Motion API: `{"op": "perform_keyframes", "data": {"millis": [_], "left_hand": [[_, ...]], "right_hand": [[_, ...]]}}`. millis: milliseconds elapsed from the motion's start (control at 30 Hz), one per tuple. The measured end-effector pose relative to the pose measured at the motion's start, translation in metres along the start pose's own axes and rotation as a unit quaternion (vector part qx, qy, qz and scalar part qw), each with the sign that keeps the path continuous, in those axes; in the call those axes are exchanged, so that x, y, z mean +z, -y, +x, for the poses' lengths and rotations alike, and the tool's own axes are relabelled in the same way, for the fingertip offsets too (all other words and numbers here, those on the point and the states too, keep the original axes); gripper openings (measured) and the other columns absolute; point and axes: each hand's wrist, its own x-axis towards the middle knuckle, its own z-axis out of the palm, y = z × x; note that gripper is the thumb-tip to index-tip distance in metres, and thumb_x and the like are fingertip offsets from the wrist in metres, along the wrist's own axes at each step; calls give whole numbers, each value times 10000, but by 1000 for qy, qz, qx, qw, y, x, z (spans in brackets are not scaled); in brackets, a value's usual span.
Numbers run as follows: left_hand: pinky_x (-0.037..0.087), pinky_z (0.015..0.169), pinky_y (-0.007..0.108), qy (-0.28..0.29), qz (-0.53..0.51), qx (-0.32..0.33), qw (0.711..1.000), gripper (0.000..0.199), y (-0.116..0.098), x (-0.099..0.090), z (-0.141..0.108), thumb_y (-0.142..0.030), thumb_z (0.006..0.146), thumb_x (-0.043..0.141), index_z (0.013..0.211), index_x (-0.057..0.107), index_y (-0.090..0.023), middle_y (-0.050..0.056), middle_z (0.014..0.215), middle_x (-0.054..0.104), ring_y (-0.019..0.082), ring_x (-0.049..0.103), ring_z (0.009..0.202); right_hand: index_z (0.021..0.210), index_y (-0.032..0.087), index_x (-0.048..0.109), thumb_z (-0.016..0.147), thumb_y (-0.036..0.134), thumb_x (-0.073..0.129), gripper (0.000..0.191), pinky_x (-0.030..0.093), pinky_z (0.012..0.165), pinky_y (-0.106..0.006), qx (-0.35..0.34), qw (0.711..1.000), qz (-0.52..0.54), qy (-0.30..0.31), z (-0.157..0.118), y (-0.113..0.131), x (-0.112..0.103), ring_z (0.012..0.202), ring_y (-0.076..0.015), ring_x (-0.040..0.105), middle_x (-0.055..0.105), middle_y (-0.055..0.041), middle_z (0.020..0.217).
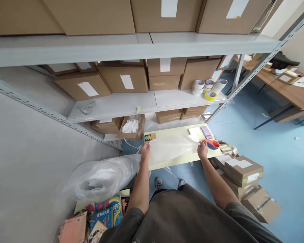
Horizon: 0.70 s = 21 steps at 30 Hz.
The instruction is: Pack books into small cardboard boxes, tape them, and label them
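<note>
A thin, whitish translucent sheet (171, 146), perhaps foam or plastic wrap, lies spread over a pale yellow table (157, 165). My left hand (145, 151) is closed on its left edge, and my right hand (202, 150) pinches the right edge. Just beyond my left hand is a small brown item with a colourful patterned face (150, 137). Beside my right hand rests a red and blue tape dispenser (212, 144). Behind it are white papers (194, 131) and a purplish blurred item (206, 132).
Metal shelving (126, 102) with cardboard boxes rises ahead, holding tape rolls (210, 96) and glasses (86, 108). An open box with white material (131, 126) sits low. A plastic-wrapped roll (103, 175) and books (101, 216) are left; stacked cartons (244, 168) stand right.
</note>
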Motion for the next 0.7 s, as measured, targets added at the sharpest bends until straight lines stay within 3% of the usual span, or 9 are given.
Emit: {"op": "perform_keyframes", "data": {"millis": [167, 333, 433, 533, 600, 700], "left_hand": [[541, 954, 371, 54, 107, -47, 992, 238, 30, 46, 7, -252, 898, 660, 1093, 789, -208, 110, 1053, 813, 317, 736, 1074], [529, 1030, 387, 56, 174, -67, 981, 460, 56, 77, 10, -279, 949, 627, 1403, 648, -205, 143, 1296, 757, 323, 699, 1215], [463, 1157, 415, 19, 191, -30, 981, 651, 68, 84, 4, -276, 938, 641, 1560, 487, -159, 184, 1514, 618, 328, 572, 1412], [356, 1263, 466, -8, 239, 46, 970, 637, 79, 87, -15, -283, 967, 600, 1578, 477, -153, 187, 1593, 532, 334, 444, 1517], [330, 1288, 466, 26, 266, 92, 959, 533, 86, 91, -33, -277, 1001, 540, 1527, 562, -187, 159, 1564, 561, 319, 436, 1516], [338, 1293, 471, 144, 315, 105, 932, 510, 97, 103, -62, -294, 990, 572, 1492, 626, -228, 128, 1577, 559, 323, 419, 1527]], "right_hand": [[1059, 134, 748, 827, 128, 454, 374, 504, 863, -357, 62, 992, -103, 40, -5, -34, 15, 849, -241, 593, 621, -140, 1097], [1082, 129, 751, 881, 103, 451, 362, 464, 809, -312, 67, 980, -160, 96, 3, -63, 32, 813, -215, 571, 607, -138, 1132], [1101, 134, 753, 883, 84, 457, 371, 460, 820, -311, 57, 978, -161, 118, 9, -76, 48, 838, -221, 581, 605, -144, 1155], [1160, 127, 745, 883, 76, 449, 408, 466, 825, -323, 57, 978, -150, 137, 16, -86, 65, 840, -228, 591, 607, -156, 1178], [1202, 120, 736, 896, 86, 438, 428, 475, 835, -336, 64, 976, -144, 151, 19, -91, 74, 847, -235, 599, 610, -166, 1198], [1243, 108, 731, 933, 136, 438, 428, 491, 903, -375, 64, 971, -150, 177, 21, -97, 82, 968, -280, 615, 615, -198, 1255]]}}
